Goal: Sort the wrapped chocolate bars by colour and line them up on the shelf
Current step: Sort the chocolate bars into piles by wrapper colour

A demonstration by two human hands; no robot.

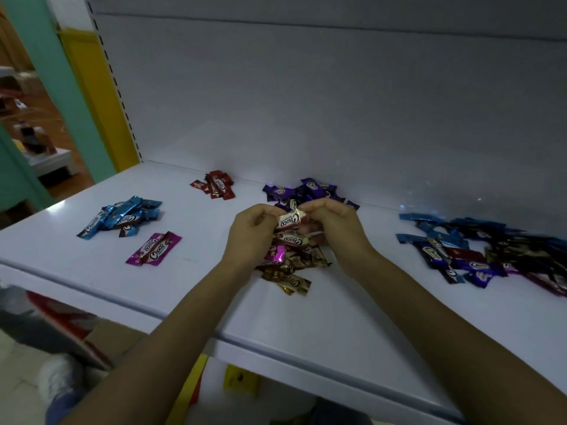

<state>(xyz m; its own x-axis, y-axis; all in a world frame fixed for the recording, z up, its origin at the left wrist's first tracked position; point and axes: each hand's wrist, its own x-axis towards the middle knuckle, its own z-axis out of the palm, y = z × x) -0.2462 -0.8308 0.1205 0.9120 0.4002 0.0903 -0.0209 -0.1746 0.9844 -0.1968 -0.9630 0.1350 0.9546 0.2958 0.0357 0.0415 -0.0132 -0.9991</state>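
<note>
Left hand [254,233] and right hand [336,223] pinch opposite ends of a gold foil-wrapped chocolate bar [290,220] over the white shelf's [199,289] gold heap [290,282]; likely light and slick, best held by those crimped ends.

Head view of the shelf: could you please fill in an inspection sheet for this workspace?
Surface: white shelf, bars lying in separate piles.
Job's things: blue pile far left; pink bars beside it; red pile and purple pile at the back; gold pile in the middle; mixed heap on the right.
Clutter: stray pink bar in the gold pile.
Hands: left hand and right hand pinch one gold bar together.
Cables: nothing seen.
Surroundings: yellow post and green pillar at left.
</note>
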